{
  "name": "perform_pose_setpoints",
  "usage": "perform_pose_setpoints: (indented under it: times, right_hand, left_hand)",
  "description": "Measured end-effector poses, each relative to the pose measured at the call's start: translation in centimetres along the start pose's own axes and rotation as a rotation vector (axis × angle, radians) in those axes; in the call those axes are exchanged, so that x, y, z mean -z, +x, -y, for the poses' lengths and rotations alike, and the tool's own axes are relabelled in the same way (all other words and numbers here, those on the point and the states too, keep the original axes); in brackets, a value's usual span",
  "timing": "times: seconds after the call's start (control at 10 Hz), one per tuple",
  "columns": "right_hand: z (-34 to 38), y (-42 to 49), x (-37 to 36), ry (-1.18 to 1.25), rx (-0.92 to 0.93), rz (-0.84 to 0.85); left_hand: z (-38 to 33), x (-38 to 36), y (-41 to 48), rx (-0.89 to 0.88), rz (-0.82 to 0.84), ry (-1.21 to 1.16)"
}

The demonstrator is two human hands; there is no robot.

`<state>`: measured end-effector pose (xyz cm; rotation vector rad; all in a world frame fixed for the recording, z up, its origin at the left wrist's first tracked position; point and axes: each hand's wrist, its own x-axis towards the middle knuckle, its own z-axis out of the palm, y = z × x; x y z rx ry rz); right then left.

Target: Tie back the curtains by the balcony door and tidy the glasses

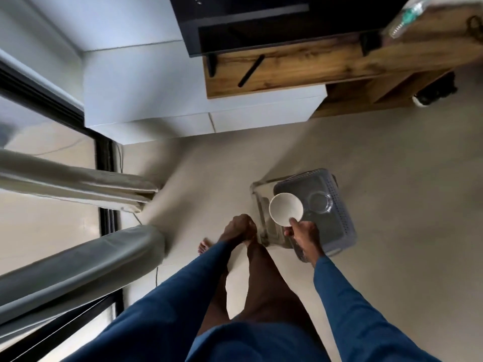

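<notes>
View from your head, looking down; items listed from nearest to farthest.

(a) Your left hand [239, 228] hangs over the floor [392, 205], back towards you and fingers curled. You cannot tell whether it grips anything. A bare foot [203, 246] shows just to its left.

(b) Your right hand [304, 234] holds a white bowl [286, 209] by the near rim, with the thumb laid inside the bowl. The bowl's mouth faces you, and it sits above the near left corner of the grey basket [345, 218].

(c) The grey basket, with perforated walls, stands beside a clear stand [258, 205]. Whether the two touch is not discernible. A clear glass [317, 202] lies inside the basket, just right of the bowl.

(d) To your left, two curtains are gathered into narrow bundles, the nearer curtain [78, 267] and the farther curtain [78, 182]. Both hang against the black balcony door frame [104, 176], with a pane between them.

(e) Beyond them a white cabinet [203, 100] stands in the corner. A wooden unit [300, 71] adjoins it on the right and carries a black screen [261, 24].

(f) A plastic bottle [407, 18] lies on the far right end of the unit.
</notes>
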<state>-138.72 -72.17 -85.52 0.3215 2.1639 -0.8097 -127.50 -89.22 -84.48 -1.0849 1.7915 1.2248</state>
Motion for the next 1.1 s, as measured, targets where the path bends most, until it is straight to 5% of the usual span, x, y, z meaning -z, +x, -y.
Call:
perform_pose_setpoints:
  times: [0.2,0.5,1.1]
  right_hand:
    - [-5.9,4.3,2.2,0.194,-0.155,-0.135]
    - [-12.2,11.3,-0.4,0.336,-0.404,-0.090]
    - [-14.4,16.0,-0.3,0.630,-0.611,0.176]
  left_hand:
    - [-5.8,-3.4,1.6,-0.080,0.016,0.192]
    - [-6.9,-9.2,6.7,-0.096,0.019,0.515]
    - [-7.3,-12.6,9.7,-0.104,0.105,0.394]
